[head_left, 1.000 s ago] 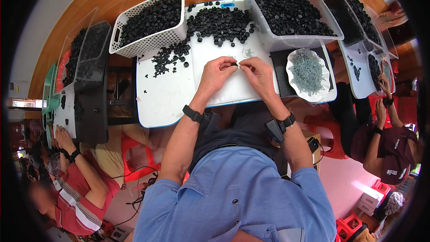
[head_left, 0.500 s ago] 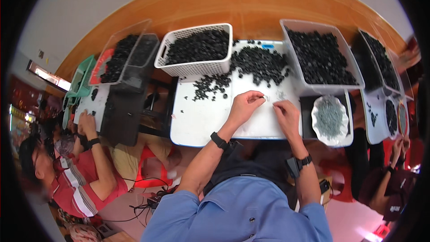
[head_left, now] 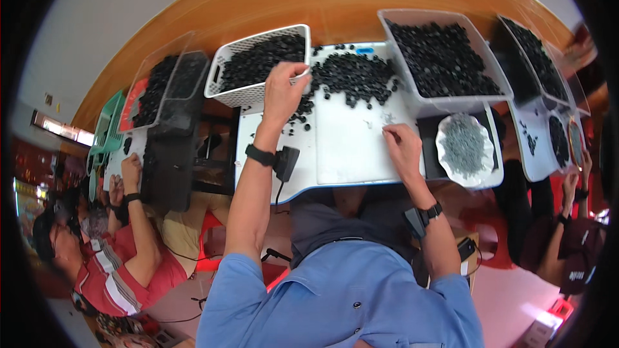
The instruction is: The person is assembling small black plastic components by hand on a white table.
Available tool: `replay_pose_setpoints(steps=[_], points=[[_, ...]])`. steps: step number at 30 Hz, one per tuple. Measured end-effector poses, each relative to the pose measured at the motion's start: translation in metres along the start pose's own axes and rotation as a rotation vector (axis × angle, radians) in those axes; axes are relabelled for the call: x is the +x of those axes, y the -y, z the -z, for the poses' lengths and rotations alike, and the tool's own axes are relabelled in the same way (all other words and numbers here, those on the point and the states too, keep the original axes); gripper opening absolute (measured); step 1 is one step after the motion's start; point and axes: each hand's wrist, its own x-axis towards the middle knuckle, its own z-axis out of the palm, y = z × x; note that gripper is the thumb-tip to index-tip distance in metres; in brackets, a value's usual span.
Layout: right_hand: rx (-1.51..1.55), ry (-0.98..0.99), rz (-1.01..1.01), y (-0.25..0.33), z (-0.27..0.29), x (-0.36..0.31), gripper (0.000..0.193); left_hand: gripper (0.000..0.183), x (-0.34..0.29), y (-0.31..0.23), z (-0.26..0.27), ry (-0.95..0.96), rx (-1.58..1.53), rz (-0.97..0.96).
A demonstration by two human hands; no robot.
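Observation:
My left hand is raised at the front right corner of a white perforated basket full of small black parts. Its thumb and forefinger are pinched together, and whatever lies between them is too small to make out. My right hand hovers low over the right side of a white board, fingers curled into a pinch; its content, if any, is hidden. A few tiny greyish pieces lie on the board just beyond it. A loose heap of small black parts spreads across the board's far half.
A clear bin of black parts stands at the far right. In front of it sits a scalloped white dish holding small grey-green pieces. Co-workers sit at both sides, one in a red striped shirt. An orange wooden panel runs behind.
My left hand has moved from the middle of the board, away and to the left, up to the basket. My right hand stays near the tiny pieces. The whole view has shifted slightly.

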Motion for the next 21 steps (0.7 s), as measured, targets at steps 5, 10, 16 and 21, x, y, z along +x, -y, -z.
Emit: replay_pose_setpoints(steps=[5, 10, 16, 21], points=[[0.031, -0.036, -0.056, -0.003, -0.002, -0.001, 0.007, 0.020, -0.061, -0.019, -0.060, 0.332, -0.063, 0.144], [0.046, -0.037, -0.070, -0.004, -0.001, 0.000, 0.008, 0.025, -0.067, -0.023, -0.095, 0.228, 0.043, 0.136], [0.051, -0.032, -0.101, -0.001, -0.002, 0.001, 0.008, 0.022, -0.052, -0.033, -0.100, 0.292, 0.129, 0.232], [0.051, -0.015, -0.108, -0.001, 0.000, 0.002, 0.007, 0.018, -0.061, -0.034, -0.097, 0.277, 0.175, 0.156]])
